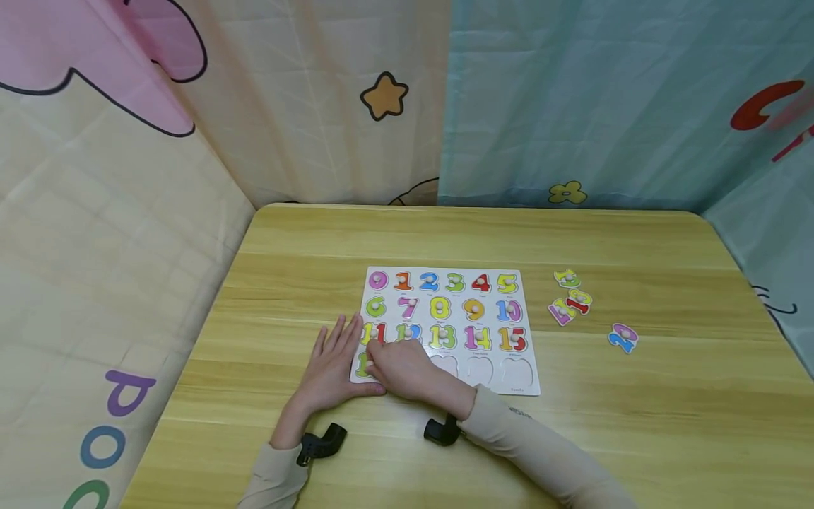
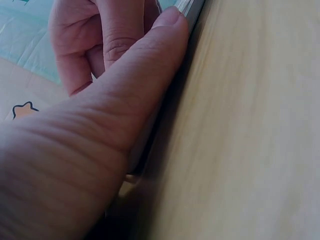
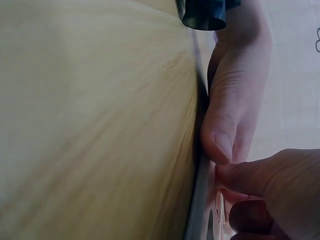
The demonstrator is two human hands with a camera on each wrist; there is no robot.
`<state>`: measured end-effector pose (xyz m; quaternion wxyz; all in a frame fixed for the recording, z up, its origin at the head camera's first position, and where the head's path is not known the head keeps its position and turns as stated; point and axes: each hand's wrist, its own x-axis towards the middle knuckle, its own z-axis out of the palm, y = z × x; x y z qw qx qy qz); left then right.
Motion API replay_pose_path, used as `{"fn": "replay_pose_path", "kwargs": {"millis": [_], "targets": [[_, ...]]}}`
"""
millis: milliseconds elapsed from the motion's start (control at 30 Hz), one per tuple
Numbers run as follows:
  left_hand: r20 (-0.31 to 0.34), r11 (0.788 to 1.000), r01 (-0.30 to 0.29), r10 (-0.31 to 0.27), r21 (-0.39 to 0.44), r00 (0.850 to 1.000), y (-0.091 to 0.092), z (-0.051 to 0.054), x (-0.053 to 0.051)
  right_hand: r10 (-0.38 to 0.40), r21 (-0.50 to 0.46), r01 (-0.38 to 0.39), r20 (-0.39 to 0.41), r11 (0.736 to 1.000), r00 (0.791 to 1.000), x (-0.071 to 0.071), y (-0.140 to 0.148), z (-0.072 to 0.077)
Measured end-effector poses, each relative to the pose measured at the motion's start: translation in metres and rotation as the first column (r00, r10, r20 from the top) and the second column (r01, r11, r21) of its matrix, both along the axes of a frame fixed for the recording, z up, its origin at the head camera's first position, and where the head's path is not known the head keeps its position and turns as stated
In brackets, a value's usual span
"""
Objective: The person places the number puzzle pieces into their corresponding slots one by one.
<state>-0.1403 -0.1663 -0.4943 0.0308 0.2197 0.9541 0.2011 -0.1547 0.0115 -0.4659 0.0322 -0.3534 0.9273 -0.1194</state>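
Note:
A white number puzzle board [image 1: 490, 311] lies on the table, with knobbed number pieces in its upper rows. My left hand [image 1: 331, 375] rests along its left edge, fingers extended, the thumb at the near edge. Over the near-left corner, my right hand [image 1: 407, 367] has its fingers curled and pinches a green number puzzle piece [image 1: 362, 365] at the first place of the bottom row. The hand hides most of that piece. In the right wrist view, the right hand [image 3: 290, 185] has thumb and finger down at the board beside the left thumb [image 3: 222, 135].
Right of the board lie loose number pieces: a green one [image 1: 567, 278], a red one [image 1: 579, 302], a pink one [image 1: 562, 312], and, farther right, a blue-and-purple 20 [image 1: 623, 338]. Bare hollows [image 1: 517, 372] show in the bottom row. Printed curtains [image 1: 318, 106] surround the wooden table [image 1: 636, 438].

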Motion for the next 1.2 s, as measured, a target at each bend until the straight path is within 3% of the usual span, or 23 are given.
{"fn": "replay_pose_path", "kwargs": {"millis": [600, 867, 933, 1067, 1200], "targets": [[0.019, 1.0, -0.001, 0.001, -0.019, 1.0, 0.0, 0.001, 0.0, -0.025, -0.005, 0.026, 0.025, 1.0, 0.999, 0.002, 0.001, 0.0], [0.029, 1.0, -0.001, 0.001, -0.019, 1.0, 0.001, -0.001, -0.001, -0.02, -0.126, 0.033, 0.102, 0.991, 0.995, -0.003, 0.022, 0.01], [0.029, 1.0, -0.002, 0.002, -0.012, 1.0, 0.001, -0.001, -0.002, -0.062, -0.17, 0.081, 0.115, 0.982, 0.991, -0.009, 0.04, 0.016], [0.035, 1.0, -0.012, 0.013, -0.015, 0.999, 0.001, -0.001, -0.001, -0.235, -0.221, 0.247, 0.082, 0.943, 0.969, -0.026, 0.087, 0.026], [0.043, 1.0, -0.013, 0.014, -0.016, 0.999, 0.0, -0.001, -0.001, -0.413, -0.224, 0.421, 0.083, 0.879, 0.907, -0.039, 0.144, 0.029]]}}
